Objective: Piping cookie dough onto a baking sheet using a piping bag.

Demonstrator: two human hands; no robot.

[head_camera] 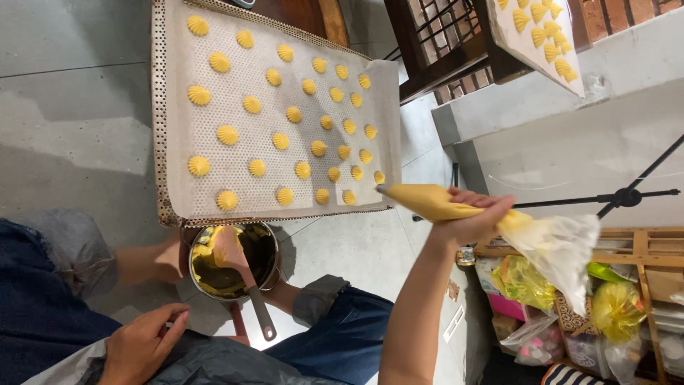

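The right hand (474, 214), its bare forearm reaching up from below, is clenched around the middle of a clear plastic piping bag filled with yellow batter (456, 208), whose tip hangs just beside the near right corner of the perforated metal baking tray lined with a pale mesh mat (165, 107); the left hand (142, 342) rests loose and empty on the dark apron over the lap. The tray carries rows of small yellow shell-shaped piped dollops (281, 141), and just below it a round steel saucepan (267, 239) holds yellow batter and an orange spatula with a grey handle (239, 267)
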